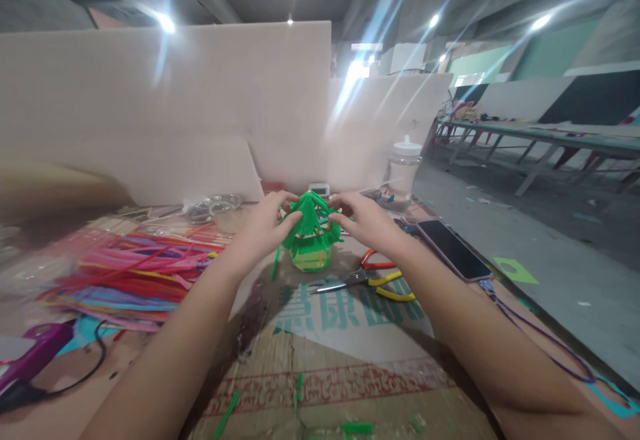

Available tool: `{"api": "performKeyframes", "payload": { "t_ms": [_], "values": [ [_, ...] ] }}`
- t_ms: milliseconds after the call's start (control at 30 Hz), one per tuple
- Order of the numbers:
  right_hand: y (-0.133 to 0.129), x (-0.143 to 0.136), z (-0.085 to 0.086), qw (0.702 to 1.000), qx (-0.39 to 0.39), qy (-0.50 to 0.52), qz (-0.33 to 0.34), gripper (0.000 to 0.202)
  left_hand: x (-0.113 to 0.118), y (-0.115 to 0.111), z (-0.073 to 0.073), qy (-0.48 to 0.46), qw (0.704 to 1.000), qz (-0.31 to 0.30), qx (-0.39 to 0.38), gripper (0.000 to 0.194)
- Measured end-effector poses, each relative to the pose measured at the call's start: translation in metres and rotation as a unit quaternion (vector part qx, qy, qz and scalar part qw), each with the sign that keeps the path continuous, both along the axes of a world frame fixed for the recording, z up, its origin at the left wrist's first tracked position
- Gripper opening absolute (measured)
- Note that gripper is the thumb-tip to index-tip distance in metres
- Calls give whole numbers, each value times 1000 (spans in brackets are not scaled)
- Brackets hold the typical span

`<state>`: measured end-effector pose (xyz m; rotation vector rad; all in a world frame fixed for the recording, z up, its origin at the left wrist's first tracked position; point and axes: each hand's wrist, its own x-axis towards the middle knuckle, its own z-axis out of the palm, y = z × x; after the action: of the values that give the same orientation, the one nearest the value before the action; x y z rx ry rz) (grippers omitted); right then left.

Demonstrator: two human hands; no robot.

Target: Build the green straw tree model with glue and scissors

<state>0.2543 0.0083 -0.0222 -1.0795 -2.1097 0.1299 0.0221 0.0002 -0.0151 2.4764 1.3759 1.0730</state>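
Observation:
A small green craft piece [311,227] with a pointed cone top, a frilled rim and a paler round base stands upright on the work surface in front of me. It looks built from strips of green pipe cleaner. My left hand [275,221] grips its left side, thumb in front and fingers at the upper edge. On the opposite side, my right hand [361,219] has thumb and fingers pinched at the rim. The fingertips partly cover both edges of the piece. Just right of the base lie scissors or pliers [360,277] with red and yellow handles.
Colourful pipe cleaners [145,267] are heaped at left, near a purple glue gun [37,353] with a black cord. A phone [454,248] and a clear bottle [401,173] stand or lie at right. Green scraps [357,428] dot the front. A pale board [200,93] rises behind.

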Motion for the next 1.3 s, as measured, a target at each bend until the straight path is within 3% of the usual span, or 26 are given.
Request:
{"api": "performKeyframes", "payload": {
  "t_ms": [100, 267, 500, 667, 833, 933, 1067, 1300],
  "values": [
    [0, -1, -3, 1000, -14, -18, 14, 21, 0, 1, -1, 5, 999, 2, 33, 33],
    [-4, 3, 4, 999, -16, -15, 24, 20, 3, 2, -5, -28, 999, -10, -12, 47],
    [-3, 21, 10, 999, -23, -9, -34, 13, 2, 4, -6, -19, 1000, -1, 12, 47],
    [-1, 49, -12, 990, -74, -100, -59, 10, 1, 4, -5, -20, 1000, -18, 13, 47],
    [7, 69, -36, 973, -151, -170, -40, 17, -1, 6, -5, -11, 999, -27, 23, 44],
    [23, 65, -47, 978, -130, -154, -48, 25, -3, 7, -5, -16, 999, -27, 16, 43],
    [52, 50, -63, 971, -88, -217, -40, 35, -4, 8, -7, -27, 999, -38, 10, 43],
    [79, 30, -86, 958, -106, -257, -67, 22, -1, 0, -2, -31, 999, -35, 3, 40]
  ]
}}
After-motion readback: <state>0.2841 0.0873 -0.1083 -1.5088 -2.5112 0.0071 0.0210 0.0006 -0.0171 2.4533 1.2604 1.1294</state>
